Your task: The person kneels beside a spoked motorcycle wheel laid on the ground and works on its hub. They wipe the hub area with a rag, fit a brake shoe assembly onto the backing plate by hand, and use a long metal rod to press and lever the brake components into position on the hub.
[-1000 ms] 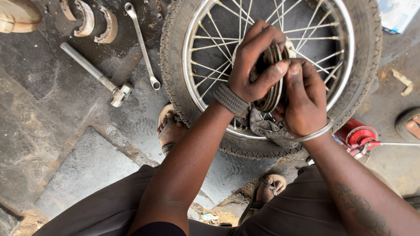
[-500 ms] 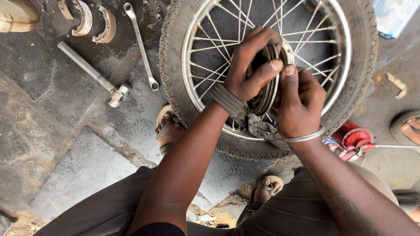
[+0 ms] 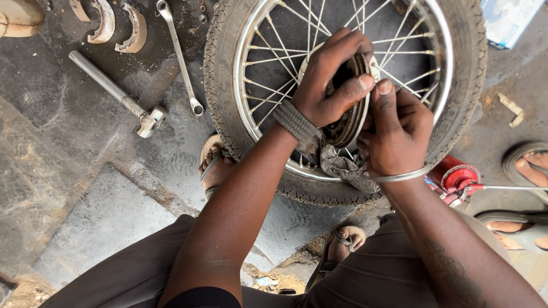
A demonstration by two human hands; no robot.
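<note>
A spoked motorcycle wheel with a black tyre (image 3: 225, 85) lies flat on the oily concrete in front of me. My left hand (image 3: 331, 80) wraps over a round metal brake plate (image 3: 355, 111) held on edge above the hub, fingers curled across its top. My right hand (image 3: 397, 128) grips the same plate from the right side, thumb up against its rim. A grey rag (image 3: 342, 168) hangs below both hands, over the spokes. The hub under the plate is hidden.
Two curved brake shoes (image 3: 117, 25), a long spanner (image 3: 180, 57) and a metal axle rod with a nut (image 3: 117, 94) lie left of the wheel. A red oil can (image 3: 456, 179) stands at right. Another person's sandalled feet (image 3: 528, 168) are at far right.
Both hands have turned the brake plate slightly and shifted a little upward on it; the rag has slid lower. The tools on the ground have not moved.
</note>
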